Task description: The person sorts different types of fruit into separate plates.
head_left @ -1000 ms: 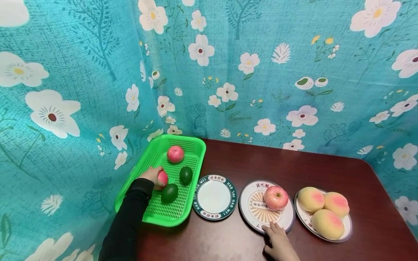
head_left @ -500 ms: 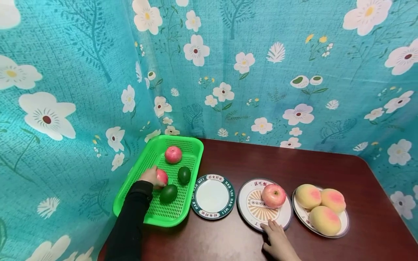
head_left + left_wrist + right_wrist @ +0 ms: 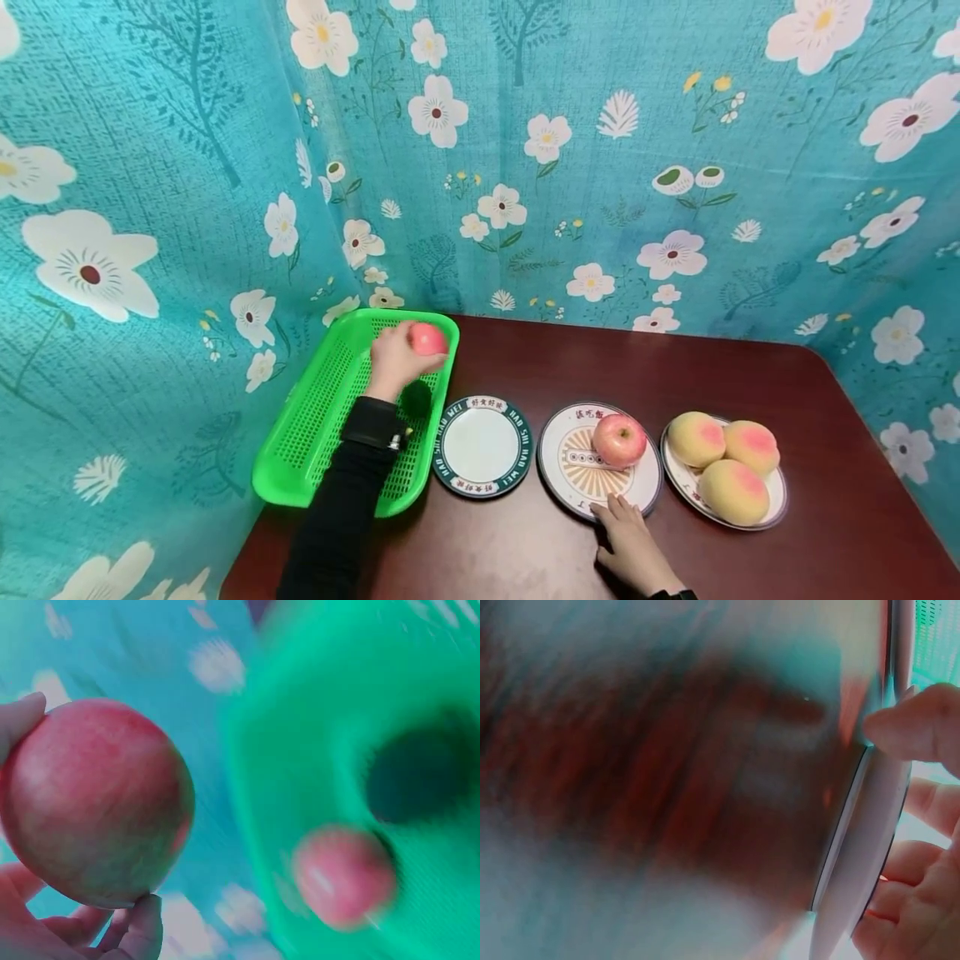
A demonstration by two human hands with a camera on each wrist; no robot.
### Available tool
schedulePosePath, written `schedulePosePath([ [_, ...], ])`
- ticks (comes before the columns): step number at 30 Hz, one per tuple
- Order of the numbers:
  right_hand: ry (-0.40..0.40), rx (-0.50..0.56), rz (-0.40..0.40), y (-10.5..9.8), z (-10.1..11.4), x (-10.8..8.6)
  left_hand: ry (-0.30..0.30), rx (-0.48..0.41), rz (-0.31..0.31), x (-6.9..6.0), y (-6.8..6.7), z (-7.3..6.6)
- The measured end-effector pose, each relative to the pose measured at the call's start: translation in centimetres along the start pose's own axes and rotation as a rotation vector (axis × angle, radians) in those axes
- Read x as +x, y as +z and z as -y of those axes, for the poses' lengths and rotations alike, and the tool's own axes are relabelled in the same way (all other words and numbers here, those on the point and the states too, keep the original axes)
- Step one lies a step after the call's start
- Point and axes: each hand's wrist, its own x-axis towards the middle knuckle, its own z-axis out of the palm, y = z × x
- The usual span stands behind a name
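Note:
In the head view my left hand grips a pink-red apple above the right side of the green basket. The left wrist view has this held apple between thumb and fingertips. Below it, blurred, another apple and a dark green avocado lie in the basket. One avocado shows under the wrist; my arm hides other contents. My right hand rests its fingertips on the near rim of a patterned white plate, which bears an apple.
A green-rimmed plate stands between the basket and the patterned plate. On the right, a white plate carries three peaches. A flowered blue curtain closes off the back and left of the dark table.
My left hand has lifted an apple off the basket floor and carried it up and to the right. The right hand stays at the plate's rim. The head view has shifted slightly.

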Motion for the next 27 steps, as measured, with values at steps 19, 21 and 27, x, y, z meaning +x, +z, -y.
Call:
schedulePosePath([
  [19,-0.014,0.018,-0.024,0.1,0.4,0.7,0.509,0.338,0.235,-5.3,18.6,-10.2],
  [21,-0.011,0.026,-0.016,0.1,0.6,0.6,0.531,0.36,0.23,-5.5,19.5,-9.9],
  [27,0.02,0.037,-0.017,-0.1,0.6,-0.1,0.599,0.406,0.228,-6.0,21.1,-10.1],
])
